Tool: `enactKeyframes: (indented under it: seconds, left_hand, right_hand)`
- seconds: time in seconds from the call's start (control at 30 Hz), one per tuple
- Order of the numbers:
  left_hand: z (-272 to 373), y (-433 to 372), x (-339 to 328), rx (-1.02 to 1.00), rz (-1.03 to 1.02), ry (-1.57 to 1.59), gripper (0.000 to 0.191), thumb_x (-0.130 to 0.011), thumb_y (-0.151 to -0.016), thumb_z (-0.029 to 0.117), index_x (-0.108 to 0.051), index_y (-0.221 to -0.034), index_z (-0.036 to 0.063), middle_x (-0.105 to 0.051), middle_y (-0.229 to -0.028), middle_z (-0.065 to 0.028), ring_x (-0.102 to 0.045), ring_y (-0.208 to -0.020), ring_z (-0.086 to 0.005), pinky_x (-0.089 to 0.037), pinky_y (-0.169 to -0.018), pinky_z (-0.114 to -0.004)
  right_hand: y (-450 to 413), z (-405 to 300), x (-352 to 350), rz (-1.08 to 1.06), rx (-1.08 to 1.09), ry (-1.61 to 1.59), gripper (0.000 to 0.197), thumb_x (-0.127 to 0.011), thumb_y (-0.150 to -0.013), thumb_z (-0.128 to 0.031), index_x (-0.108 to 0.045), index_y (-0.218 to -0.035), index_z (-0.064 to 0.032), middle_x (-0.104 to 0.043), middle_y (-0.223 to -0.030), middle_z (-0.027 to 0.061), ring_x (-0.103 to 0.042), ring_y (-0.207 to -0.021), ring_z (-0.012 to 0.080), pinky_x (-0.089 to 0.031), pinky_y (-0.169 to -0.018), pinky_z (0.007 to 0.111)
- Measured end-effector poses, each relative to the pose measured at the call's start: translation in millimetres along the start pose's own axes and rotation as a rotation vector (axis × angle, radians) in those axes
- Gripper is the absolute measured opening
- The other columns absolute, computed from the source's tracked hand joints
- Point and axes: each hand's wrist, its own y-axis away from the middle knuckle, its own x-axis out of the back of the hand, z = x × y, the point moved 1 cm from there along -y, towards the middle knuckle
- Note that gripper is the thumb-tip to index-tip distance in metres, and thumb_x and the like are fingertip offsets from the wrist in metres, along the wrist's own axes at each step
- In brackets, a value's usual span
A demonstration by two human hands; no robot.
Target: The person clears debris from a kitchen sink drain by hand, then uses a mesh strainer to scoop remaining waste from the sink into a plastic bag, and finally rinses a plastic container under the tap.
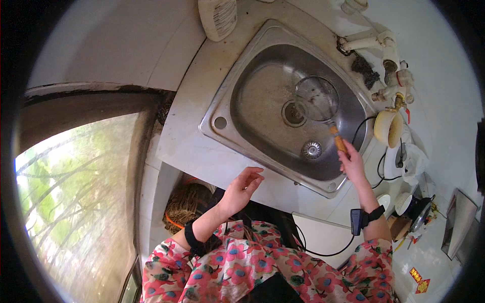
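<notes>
My right hand [352,161] grips the wooden handle [338,141] of a round mesh skimmer over the stainless steel sink [246,102]. The skimmer's wire mesh [321,96] lies towards the back right of the basin, close to the drain opening [294,113]. Nearer me, a metal drain basket [312,149] sits on the basin floor. Above the counter's front edge, left of the sink's front rim, my left hand [242,187] is empty, with its fingers loosely bent and the thumb apart.
A brass tap [398,102] on white pipes [388,45] is at the right wall, beside a yellow container [388,128] and a black cable [358,130]. A white bottle [219,22] stands at the back left. Bowls [402,203] are to the right; a window [75,197] is left.
</notes>
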Motion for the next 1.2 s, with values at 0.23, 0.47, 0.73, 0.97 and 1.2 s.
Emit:
enactKeyframes:
  seconds: [0.23, 0.47, 0.73, 0.97, 1.2]
  left_hand:
    - [0, -2, -4, 0.025, -0.031, 0.017, 0.027, -0.045, -0.092, 0.01, -0.044, -0.118, 0.0025, -0.057, -0.1, -0.0078, -0.053, -0.097, -0.0141, -0.041, -0.088, -0.027]
    - [1, -5, -5, -0.022, 0.003, 0.016, 0.027, -0.048, -0.09, 0.009, -0.046, -0.117, 0.004, -0.058, -0.096, -0.0076, -0.055, -0.091, -0.0139, -0.044, -0.081, -0.027]
    - [-2, -6, -9, -0.003, -0.017, 0.023, 0.027, -0.048, -0.091, 0.01, -0.046, -0.117, 0.0041, -0.058, -0.095, -0.0072, -0.054, -0.09, -0.0137, -0.044, -0.08, -0.027]
    - [-1, -6, -13, -0.013, -0.03, 0.011, 0.027, -0.048, -0.091, 0.01, -0.046, -0.117, 0.0037, -0.058, -0.095, -0.0076, -0.055, -0.089, -0.0134, -0.044, -0.08, -0.026]
    - [0, -4, -10, -0.028, -0.033, -0.044, 0.026, -0.048, -0.09, 0.01, -0.046, -0.116, 0.0043, -0.059, -0.096, -0.0084, -0.056, -0.091, -0.0151, -0.045, -0.08, -0.027]
  right_hand:
    - [13, 3, 4, 0.337, 0.407, 0.792, 0.047, -0.056, -0.083, -0.021, -0.043, -0.127, -0.0135, -0.062, -0.094, 0.0162, -0.062, -0.072, 0.032, -0.05, -0.063, 0.04]
    - [18, 19, -16, -0.187, -0.288, -0.639, 0.045, -0.058, -0.086, -0.019, -0.043, -0.128, -0.0103, -0.055, -0.073, 0.0049, -0.05, -0.05, 0.0112, -0.039, -0.041, 0.024]
    - [7, -4, -10, 0.207, 0.125, 0.226, 0.042, -0.055, -0.085, -0.018, -0.046, -0.125, -0.0087, -0.057, -0.067, 0.0048, -0.051, -0.042, 0.0123, -0.043, -0.041, 0.027]
    - [12, 13, -30, 0.028, 0.032, 0.127, 0.043, -0.056, -0.084, -0.014, -0.046, -0.126, -0.0078, -0.054, -0.062, 0.0037, -0.049, -0.04, 0.0119, -0.042, -0.04, 0.027]
    - [10, 20, -23, -0.153, -0.187, -0.524, 0.04, -0.053, -0.088, -0.015, -0.044, -0.126, -0.0081, -0.051, -0.067, 0.0023, -0.046, -0.045, 0.0103, -0.039, -0.039, 0.025]
